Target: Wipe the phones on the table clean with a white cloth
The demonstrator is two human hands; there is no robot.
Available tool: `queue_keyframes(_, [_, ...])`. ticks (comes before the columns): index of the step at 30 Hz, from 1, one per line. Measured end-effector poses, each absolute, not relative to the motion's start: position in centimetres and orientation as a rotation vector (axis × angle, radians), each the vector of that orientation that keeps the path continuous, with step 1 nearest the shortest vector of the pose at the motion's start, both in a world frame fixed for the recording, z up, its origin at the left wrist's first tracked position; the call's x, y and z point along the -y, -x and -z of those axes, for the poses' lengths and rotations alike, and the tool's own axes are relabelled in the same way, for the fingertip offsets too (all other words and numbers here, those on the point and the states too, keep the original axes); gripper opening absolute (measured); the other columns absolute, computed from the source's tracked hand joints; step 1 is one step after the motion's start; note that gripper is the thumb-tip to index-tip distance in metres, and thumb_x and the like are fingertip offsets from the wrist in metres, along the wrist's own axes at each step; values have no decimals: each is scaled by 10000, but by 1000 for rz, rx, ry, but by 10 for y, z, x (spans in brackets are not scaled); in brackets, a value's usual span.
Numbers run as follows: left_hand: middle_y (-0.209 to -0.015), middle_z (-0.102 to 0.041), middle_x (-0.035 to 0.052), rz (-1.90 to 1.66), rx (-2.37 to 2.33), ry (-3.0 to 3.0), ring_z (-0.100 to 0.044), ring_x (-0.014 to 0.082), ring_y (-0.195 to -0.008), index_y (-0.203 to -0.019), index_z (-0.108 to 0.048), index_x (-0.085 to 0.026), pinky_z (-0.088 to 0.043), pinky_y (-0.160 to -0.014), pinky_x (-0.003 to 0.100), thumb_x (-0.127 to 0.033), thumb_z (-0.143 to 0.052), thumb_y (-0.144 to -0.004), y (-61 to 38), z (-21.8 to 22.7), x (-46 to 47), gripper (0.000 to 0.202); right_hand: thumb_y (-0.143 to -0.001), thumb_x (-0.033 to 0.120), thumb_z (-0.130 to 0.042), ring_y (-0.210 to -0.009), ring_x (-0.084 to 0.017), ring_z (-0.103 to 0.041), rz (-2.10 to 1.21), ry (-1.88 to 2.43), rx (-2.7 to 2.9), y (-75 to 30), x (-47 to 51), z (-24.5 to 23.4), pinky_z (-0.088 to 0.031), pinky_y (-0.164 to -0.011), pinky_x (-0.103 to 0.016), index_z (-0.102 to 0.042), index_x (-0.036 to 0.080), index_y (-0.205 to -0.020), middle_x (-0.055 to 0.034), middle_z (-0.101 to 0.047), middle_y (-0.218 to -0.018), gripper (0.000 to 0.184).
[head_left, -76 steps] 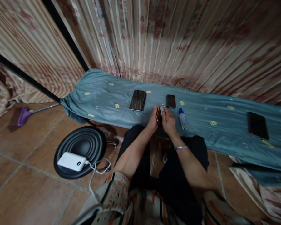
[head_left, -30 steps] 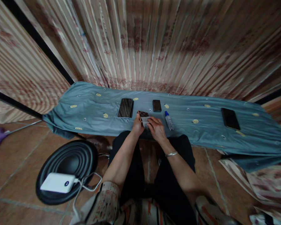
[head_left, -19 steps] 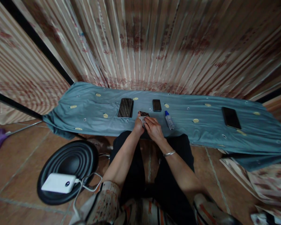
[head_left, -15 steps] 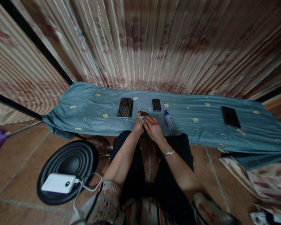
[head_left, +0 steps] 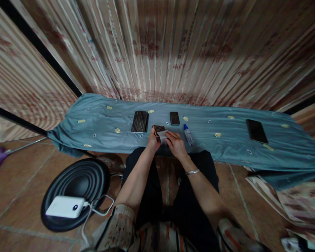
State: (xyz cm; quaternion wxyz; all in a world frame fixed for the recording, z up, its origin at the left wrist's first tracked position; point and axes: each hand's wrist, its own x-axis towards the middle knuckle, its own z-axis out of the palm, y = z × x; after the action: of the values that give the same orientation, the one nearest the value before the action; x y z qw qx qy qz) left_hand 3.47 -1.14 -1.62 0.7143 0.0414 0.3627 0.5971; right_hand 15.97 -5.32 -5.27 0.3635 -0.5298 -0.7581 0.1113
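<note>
Work status: judged in progress. The flat rectangular object with a brown checkered face and copper-coloured edge [head_left: 157, 128] is at the centre of the frame, held at the near side of the bench draped in blue-green printed fabric [head_left: 225, 147]. A thin pale-grey cloth [head_left: 163, 135] covers part of its near right portion. Contact between cloth and object is established; the far part of the face is uncovered. Whether any area is finished cannot be determined. Release of both items is not yet done.

Hand pose: the left hand [head_left: 153, 141] grips the object at its left end, fingers closed around the edge; the thumb position is unclear. The right hand [head_left: 176, 142] enters from the right, back upward, fingers close together and pinching the cloth. The forearms converge from lower left and lower right of the frame.

Adjacent items, clear of both hands: a clear bottle with a blue cap [head_left: 189, 135], right of centre; a small black square-cornered device [head_left: 174, 118], above centre; a larger glossy black rectangular device [head_left: 139, 121], left of centre.
</note>
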Motion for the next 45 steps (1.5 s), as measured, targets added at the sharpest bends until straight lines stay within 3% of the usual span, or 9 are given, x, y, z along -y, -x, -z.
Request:
queue_keyframes(7, [-782, -735, 26, -1382, -841, -30, -688, 144, -691, -1039, -702, -157, -542, -832, 268, -250, -430, -1007, -33, 19, 10, 289, -1017, 357, -441, -1257, -264, -617, -340, 1351, 1928, -161, 55, 55, -466, -1122, -493, -681, 216, -1286, -115, -676, -1350, 387])
queue_keyframes(17, [-673, -692, 14, -1205, -882, -115, -636, 126, -605, -863, -697, -145, -524, -706, 244, -245, -421, -1004, -40, 12, 24, 326, -1012, 322, -394, -1352, -282, -556, -315, 1463, 1846, -157, 41, 61, -424, -1170, -485, -621, 146, -1340, -162, -620, -1418, 436])
queue_keyframes(26, [-740, -704, 17, -1207, -918, -131, -678, 142, -794, -828, -694, -163, -507, -855, 231, -168, -479, -947, -46, 21, 23, 246, -1015, 290, -365, -1413, -253, -494, -290, 1400, 1885, -144, 40, 58, -368, -1223, -459, -556, 144, -1423, -150, -567, -1480, 474])
queue_keyframes(31, [-793, -729, 39, -1255, -896, -103, -701, 178, -911, -862, -696, -159, -525, -903, 272, -248, -465, -972, -46, 26, 17, 271, -1014, 244, -355, -1443, -241, -455, -331, 1303, 1926, -138, 46, 57, -361, -1234, -475, -537, 142, -1453, -142, -545, -1501, 486])
queue_keyframes(39, [-687, -694, 43, -1187, -862, -126, -724, 193, -928, -790, -660, -163, -529, -945, 305, -378, -403, -1019, -38, 32, 17, 406, -989, 174, -370, -1412, -233, -489, -354, 1184, 2015, -139, 64, 56, -395, -1219, -455, -584, 161, -1417, -129, -576, -1471, 478])
queue_keyframes(45, [-655, -694, 57, -1192, -904, -126, -719, 180, -774, -758, -665, -154, -546, -832, 280, -374, -341, -1039, -40, 25, 16, 482, -953, 144, -406, -1341, -273, -545, -253, 1291, 2003, -147, 68, 58, -445, -1174, -492, -638, 148, -1341, -154, -629, -1391, 452])
